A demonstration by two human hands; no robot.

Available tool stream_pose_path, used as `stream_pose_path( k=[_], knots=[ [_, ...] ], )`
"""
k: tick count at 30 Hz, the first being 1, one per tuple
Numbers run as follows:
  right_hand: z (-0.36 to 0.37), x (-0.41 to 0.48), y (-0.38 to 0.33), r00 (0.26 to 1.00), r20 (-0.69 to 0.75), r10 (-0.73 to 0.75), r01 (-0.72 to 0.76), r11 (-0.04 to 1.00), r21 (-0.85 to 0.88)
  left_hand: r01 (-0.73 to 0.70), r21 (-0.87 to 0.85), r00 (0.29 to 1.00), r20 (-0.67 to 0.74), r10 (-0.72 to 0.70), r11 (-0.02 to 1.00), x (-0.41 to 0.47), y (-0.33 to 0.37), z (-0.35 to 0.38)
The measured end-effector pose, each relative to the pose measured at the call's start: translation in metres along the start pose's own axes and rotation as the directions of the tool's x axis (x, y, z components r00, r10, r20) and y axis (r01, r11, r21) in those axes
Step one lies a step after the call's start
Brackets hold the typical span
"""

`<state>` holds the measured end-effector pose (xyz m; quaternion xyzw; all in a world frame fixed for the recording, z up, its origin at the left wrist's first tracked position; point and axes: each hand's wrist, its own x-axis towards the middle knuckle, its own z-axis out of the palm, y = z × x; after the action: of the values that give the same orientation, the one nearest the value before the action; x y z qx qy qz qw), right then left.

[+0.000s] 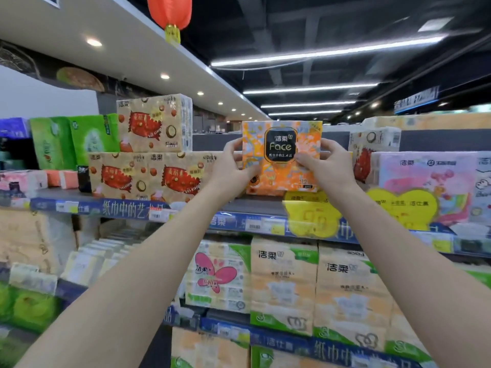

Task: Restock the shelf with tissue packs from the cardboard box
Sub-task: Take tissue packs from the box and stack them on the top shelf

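Orange pack (281, 158) upright over shelf (255, 205), left hand (233, 166) gripping its 9 o'clock edge, right hand (325, 166) gripping its 3 o'clock edge, brown packs (148, 176) stacked at its 9 o'clock, pink pack (425, 187) at 3 o'clock

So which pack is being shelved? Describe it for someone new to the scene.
Find the upper shelf with the blue price strip. In its gap between the beige packs with red artwork and the pink pack, the left hand and right hand hold one tissue pack. It alone is bright orange with a black badge reading Face.
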<state>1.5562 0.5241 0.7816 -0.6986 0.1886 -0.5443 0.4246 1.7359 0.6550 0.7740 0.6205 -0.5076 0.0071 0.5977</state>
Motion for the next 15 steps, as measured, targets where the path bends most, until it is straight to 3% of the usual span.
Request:
stream_pose_path(
  k=[7, 15],
  knots=[
    [0.018, 0.032, 0.005, 0.998, -0.059, 0.008, -0.011, 0.999, -0.043, 0.0, -0.106, 1.0, 0.014, 0.001, 0.994, 0.04, -0.023, 0.004],
    [0.025, 0.062, 0.033, 0.997, -0.031, 0.077, -0.079, 0.994, -0.07, 0.029, -0.069, 0.999, -0.015, -0.031, 0.997, 0.061, -0.04, 0.023]
  ],
)
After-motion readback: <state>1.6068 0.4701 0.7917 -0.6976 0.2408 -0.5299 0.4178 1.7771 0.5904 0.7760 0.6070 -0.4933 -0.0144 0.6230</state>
